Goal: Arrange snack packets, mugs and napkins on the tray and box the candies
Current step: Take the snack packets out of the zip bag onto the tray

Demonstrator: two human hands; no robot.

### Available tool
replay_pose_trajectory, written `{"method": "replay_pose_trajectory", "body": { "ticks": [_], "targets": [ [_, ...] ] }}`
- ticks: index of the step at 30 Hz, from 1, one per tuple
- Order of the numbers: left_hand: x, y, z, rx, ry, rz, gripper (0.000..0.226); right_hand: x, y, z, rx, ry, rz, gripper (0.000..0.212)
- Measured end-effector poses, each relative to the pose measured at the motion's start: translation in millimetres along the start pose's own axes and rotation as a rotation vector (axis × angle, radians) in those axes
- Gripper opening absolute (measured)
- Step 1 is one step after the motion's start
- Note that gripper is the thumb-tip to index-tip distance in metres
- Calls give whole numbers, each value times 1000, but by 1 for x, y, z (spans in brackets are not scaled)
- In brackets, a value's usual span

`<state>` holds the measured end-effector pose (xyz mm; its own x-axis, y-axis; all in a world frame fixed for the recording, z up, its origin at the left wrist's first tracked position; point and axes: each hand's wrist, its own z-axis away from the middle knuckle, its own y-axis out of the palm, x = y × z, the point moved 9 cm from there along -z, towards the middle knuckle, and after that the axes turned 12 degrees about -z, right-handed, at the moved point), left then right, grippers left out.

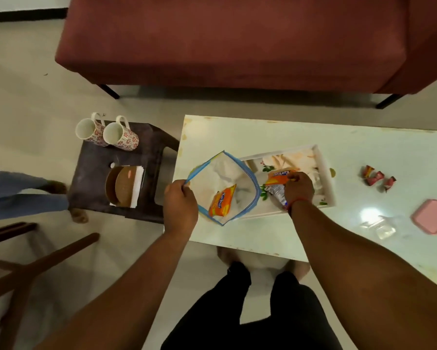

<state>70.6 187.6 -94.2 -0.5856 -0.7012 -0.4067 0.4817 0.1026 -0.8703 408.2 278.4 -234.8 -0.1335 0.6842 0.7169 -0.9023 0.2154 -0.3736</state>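
Inside bag (247, 178), packet (222, 201) stands near-upright (top tilted right).

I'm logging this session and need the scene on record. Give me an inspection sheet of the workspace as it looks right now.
Surface: white table, glossy, edges chipped.
Job's things: floral tray on the table; one orange snack packet inside the zip bag; a second packet over the tray; three red candies loose on the table; clear box beside its pink lid; two floral mugs and napkins on the dark stool.
Clutter: nothing seen.
Hands: left hand pinches the bag's rim; right hand grips the second packet.
Cables: nothing seen.
Surroundings: maroon sofa, wooden chair, another person's feet.
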Motion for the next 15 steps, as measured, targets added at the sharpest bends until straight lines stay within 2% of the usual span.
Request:
{"method": "replay_pose_trajectory", "body": {
  "ticks": [4,7,9,11,13,15],
  "targets": [
    [-7,6,-4,41,65,-32,25,-28,12,12,87,82,41,27],
    [-17,7,-2,34,99,-54,23,-23,5,30,70,35,39,23],
    [-26,9,2,47,121,-52,22,1,-10,48,-18,-90,-10,20],
    [-38,11,9,65,141,-44,22,39,-22,72,-60,-329,-75,17],
    [-52,11,17,64,160,-36,23,78,-21,101,17,-608,-38,14],
    [-70,10,29,52,193,-25,24,100,-5,123,212,-773,108,13]
  ]
}}
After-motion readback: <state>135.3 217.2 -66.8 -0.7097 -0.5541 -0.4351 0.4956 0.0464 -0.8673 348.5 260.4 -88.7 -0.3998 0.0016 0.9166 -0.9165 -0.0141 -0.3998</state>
